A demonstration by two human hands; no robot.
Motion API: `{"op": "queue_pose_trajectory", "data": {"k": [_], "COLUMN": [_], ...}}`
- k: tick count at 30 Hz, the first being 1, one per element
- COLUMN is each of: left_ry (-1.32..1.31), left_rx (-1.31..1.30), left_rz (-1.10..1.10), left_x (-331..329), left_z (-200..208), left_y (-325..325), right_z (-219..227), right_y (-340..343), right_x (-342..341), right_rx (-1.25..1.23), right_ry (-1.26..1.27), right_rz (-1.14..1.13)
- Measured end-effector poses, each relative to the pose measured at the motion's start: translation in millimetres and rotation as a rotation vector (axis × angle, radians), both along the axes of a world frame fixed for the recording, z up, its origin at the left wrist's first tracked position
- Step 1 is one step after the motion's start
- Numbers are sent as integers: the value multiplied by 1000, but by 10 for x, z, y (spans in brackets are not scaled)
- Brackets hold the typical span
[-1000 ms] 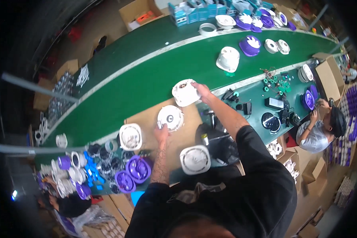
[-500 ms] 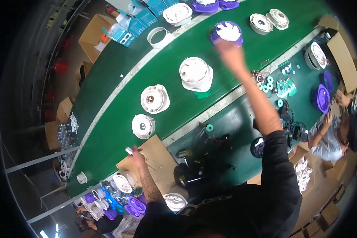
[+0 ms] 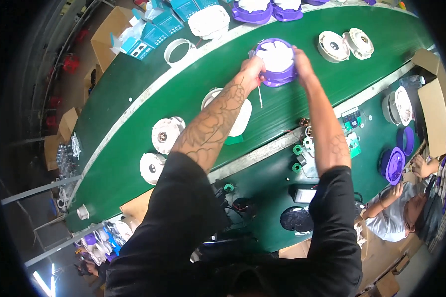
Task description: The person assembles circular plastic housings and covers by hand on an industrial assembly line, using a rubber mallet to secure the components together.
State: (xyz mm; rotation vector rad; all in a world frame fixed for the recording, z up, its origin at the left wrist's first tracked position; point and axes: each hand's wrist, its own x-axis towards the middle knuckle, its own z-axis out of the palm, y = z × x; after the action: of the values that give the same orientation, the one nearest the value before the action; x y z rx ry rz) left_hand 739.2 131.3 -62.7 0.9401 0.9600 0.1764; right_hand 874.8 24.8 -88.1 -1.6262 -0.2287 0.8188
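A round purple part (image 3: pixel 279 77) with white blades (image 3: pixel 276 55) is held between two hands, nearer the far edge of the green belt (image 3: pixel 292 106) than the near edge. The left hand (image 3: pixel 254 68) is curled at its left side, and the right hand (image 3: pixel 303 64) is set along its right side, so both are touched by the part and neither is nearer. Because it is round, no long side is seen. A thin tool (image 3: pixel 260 96) is also held in the left hand, its tip pointed at the belt's near edge. The fingers are bent in, but how tightly cannot be told. The tool's handle is mostly covered, and the right fingers are hard to make out. Whether the purple part is lifted or rests on the belt cannot be told. Under the left forearm (image 3: pixel 210 123), a white part (image 3: pixel 240 116) is partly hidden.
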Motion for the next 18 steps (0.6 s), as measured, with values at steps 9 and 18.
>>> {"op": "queue_pose_trajectory", "data": {"k": [9, 18], "left_ry": [-89, 87], "left_rx": [274, 257], "left_rz": [-171, 219], "left_x": [-1197, -5169], "left_z": [1589, 2346], "left_y": [-241, -1299], "right_z": [1176, 1435], "right_y": [-633, -636], "right_x": [-517, -3897], "right_rx": [534, 378], "right_ry": [558, 841], "right_rz": [39, 519]}}
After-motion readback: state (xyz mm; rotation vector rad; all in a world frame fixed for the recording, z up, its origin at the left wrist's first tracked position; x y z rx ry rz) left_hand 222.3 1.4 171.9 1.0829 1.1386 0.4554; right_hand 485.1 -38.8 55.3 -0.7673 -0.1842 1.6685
